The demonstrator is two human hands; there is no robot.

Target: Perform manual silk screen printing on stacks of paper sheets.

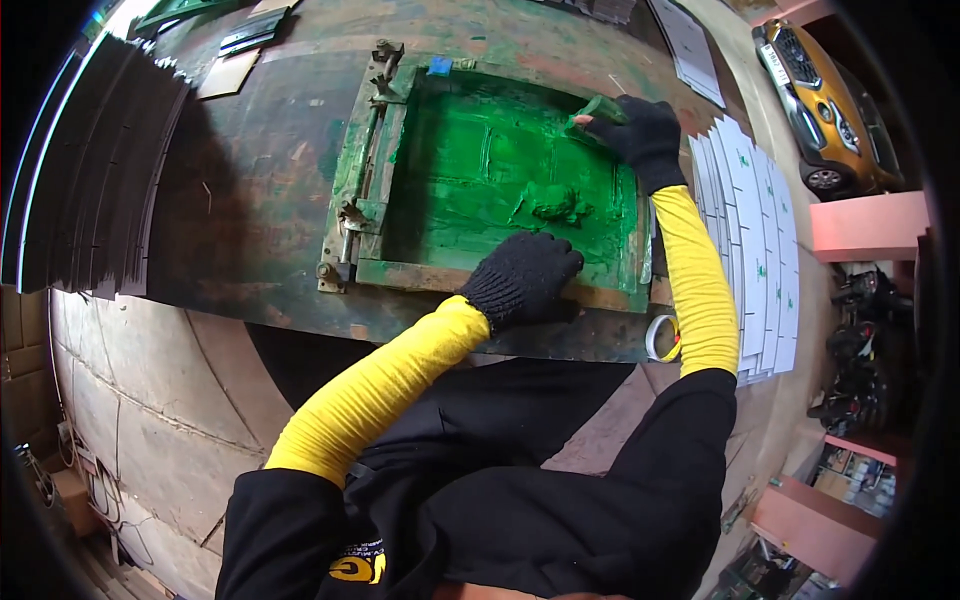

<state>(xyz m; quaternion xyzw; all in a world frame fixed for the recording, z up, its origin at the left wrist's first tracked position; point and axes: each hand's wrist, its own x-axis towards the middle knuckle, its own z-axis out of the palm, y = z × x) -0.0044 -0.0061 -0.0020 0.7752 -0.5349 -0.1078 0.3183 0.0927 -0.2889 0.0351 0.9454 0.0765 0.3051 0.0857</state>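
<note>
A wooden screen-printing frame point(420, 275) lies on the table, its mesh point(450, 210) smeared with green ink. A thick clump of ink point(560, 205) sits right of the middle. My left hand point(522, 280), in a black knit glove, is closed over the frame's near rail. At the far right corner my right hand point(645, 140), gloved the same way with a bare fingertip showing, grips a green-coated squeegee point(600, 108). Most of that squeegee is hidden by the glove. A metal hinge bar point(366, 165) with clamps runs along the frame's left side.
Printed white sheets point(750, 240) are stacked to the right, and a tall stack of dark-edged sheets point(90, 170) stands left. A tape roll point(662, 338) rests at the stained table's point(230, 240) near edge. Beyond are a parked orange car point(825, 100) and motorcycles point(852, 340).
</note>
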